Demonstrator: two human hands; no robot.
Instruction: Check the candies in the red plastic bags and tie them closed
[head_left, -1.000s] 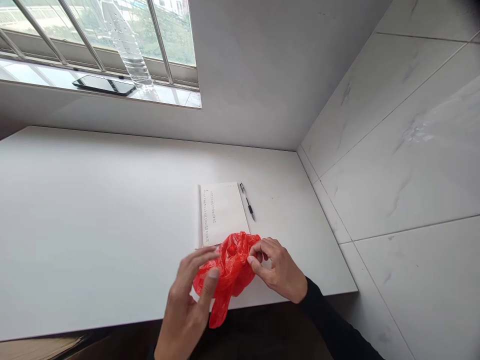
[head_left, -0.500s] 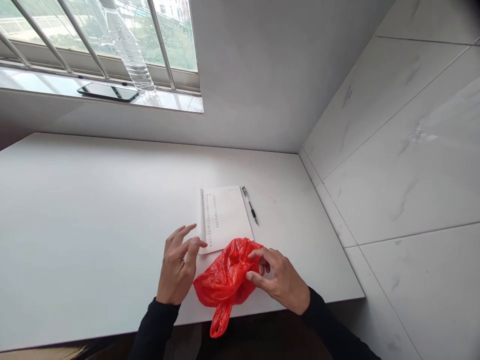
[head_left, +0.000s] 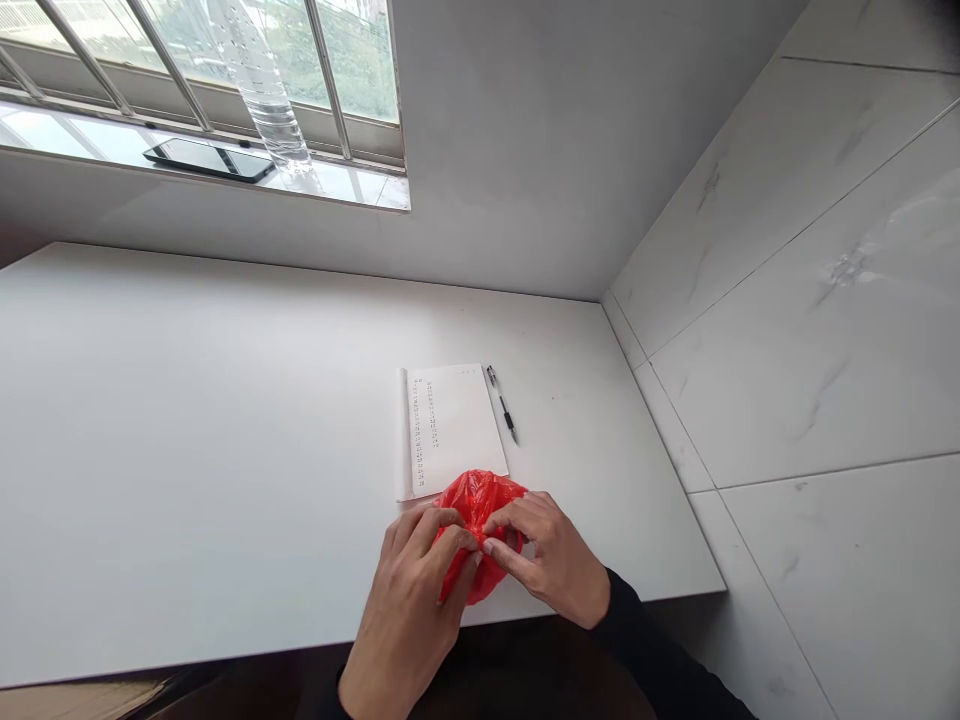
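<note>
A red plastic bag (head_left: 480,490) lies bunched up at the front edge of the white table, partly covered by both hands. My left hand (head_left: 420,570) reaches over its left side, thumb and fingers pinching the gathered plastic near the middle. From the right, my right hand (head_left: 551,555) pinches the same gathered spot, its fingertips almost meeting the left ones. What the bag contains, if anything, is hidden. Just behind the bag lies a notepad (head_left: 461,425) with handwritten columns, its near edge close to the plastic. A black-gripped pen (head_left: 503,405) rests along the pad's right side.
The white table (head_left: 210,430) meets a grey wall behind and a marble-tiled wall (head_left: 810,370) on the right. On the windowsill stand a clear water bottle (head_left: 274,115) and, lying flat, a dark tablet or phone (head_left: 210,159). Metal bars cross the window.
My left hand has come from the left, where it was raised and empty, onto the bag and now pinches it. The bag's hanging handle is now out of sight. The view has shifted slightly.
</note>
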